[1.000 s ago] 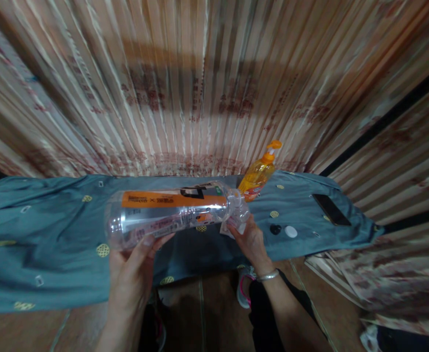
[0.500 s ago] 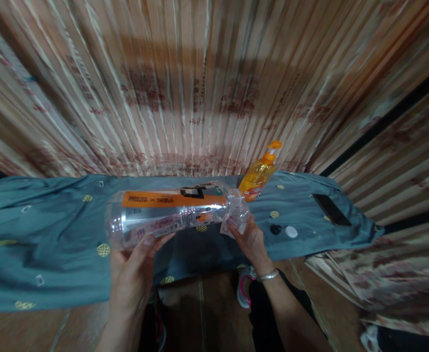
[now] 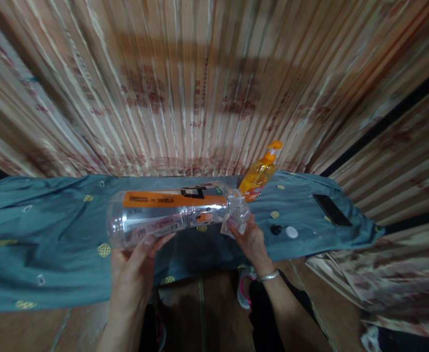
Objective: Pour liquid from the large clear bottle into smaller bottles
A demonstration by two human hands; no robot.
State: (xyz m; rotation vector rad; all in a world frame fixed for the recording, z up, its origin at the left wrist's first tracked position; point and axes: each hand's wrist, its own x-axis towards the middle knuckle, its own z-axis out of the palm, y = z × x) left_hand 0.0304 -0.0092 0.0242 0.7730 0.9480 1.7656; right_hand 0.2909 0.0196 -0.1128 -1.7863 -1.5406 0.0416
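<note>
A large clear plastic bottle (image 3: 173, 215) with an orange and silver label lies sideways in the air above the cloth. My left hand (image 3: 135, 266) is closed around its underside near the base at the left. The bottle's neck points right, and no cap shows on it. At that neck my right hand (image 3: 251, 242) is closed on a small clear plastic container (image 3: 240, 219), its shape partly hidden by the fingers and the glare. Whether the container touches the bottle's mouth cannot be told. An orange pump bottle (image 3: 257, 178) stands just behind the neck.
Blue-green patterned cloth (image 3: 60, 230) covers the long table. On its right side lie a black phone (image 3: 331, 210), a white round disc (image 3: 291, 232) and a small black object (image 3: 276, 229). A pleated curtain (image 3: 170, 88) hangs behind; shoes (image 3: 244, 288) show on the tiled floor.
</note>
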